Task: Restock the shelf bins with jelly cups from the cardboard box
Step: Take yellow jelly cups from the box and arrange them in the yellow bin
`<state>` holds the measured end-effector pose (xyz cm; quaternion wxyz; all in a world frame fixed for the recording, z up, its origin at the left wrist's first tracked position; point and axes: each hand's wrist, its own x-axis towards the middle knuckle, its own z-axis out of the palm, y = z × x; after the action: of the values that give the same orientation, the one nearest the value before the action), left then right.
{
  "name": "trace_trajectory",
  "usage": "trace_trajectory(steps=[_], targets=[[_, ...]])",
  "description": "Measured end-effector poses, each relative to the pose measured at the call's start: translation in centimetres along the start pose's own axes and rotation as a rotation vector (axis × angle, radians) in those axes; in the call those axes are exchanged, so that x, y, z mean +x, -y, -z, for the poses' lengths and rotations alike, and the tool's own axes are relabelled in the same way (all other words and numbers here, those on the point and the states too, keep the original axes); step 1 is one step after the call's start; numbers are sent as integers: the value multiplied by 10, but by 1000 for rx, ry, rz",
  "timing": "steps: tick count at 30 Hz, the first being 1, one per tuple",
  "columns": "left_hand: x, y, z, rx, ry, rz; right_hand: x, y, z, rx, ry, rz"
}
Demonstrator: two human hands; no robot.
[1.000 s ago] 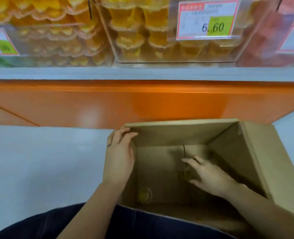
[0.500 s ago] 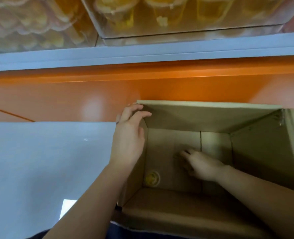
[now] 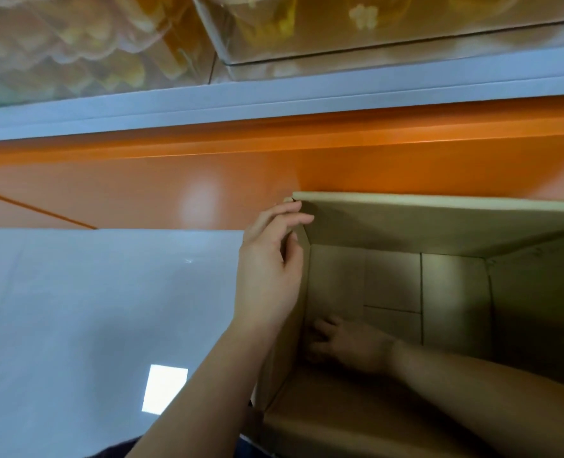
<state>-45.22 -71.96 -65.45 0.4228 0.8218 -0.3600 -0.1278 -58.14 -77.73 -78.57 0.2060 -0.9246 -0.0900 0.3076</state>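
An open cardboard box stands on the floor below the shelf. My left hand holds the box's left wall near the far corner, palm outside and thumb over the rim. Deep inside the box, my right hand reaches down to the shadowed near-left corner of the bottom. Its fingers cover that spot, and I cannot tell whether they hold anything. No jelly cup shows in the box. Clear shelf bins above hold yellow jelly cups.
A grey shelf edge and an orange base panel run across just behind the box. Pale glossy floor lies to the left. A second clear bin sits at the upper left.
The view has tilted lower and closer. My right hand moved from the middle of the box bottom to the near-left corner, covering the yellow cup that lay there. My left hand stayed on the wall.
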Motion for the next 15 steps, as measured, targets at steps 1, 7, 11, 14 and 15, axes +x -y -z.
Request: trace_trajectory(steps=[1,7,11,14,15], targets=[[0,0,0,5,1,-3,2,0,-2,-14,-9,12],[0,2,0,33,-1,-30,-6,-20,6,71,-14,-218],[-1,-3,1,84,16,-25,-57,-43,30,357,-162,-444],[-2,-11,5,209,67,-51,-102,-40,54,442,-252,-472],[-3,-15,8,274,107,-65,-116,-35,64,478,-288,-454]])
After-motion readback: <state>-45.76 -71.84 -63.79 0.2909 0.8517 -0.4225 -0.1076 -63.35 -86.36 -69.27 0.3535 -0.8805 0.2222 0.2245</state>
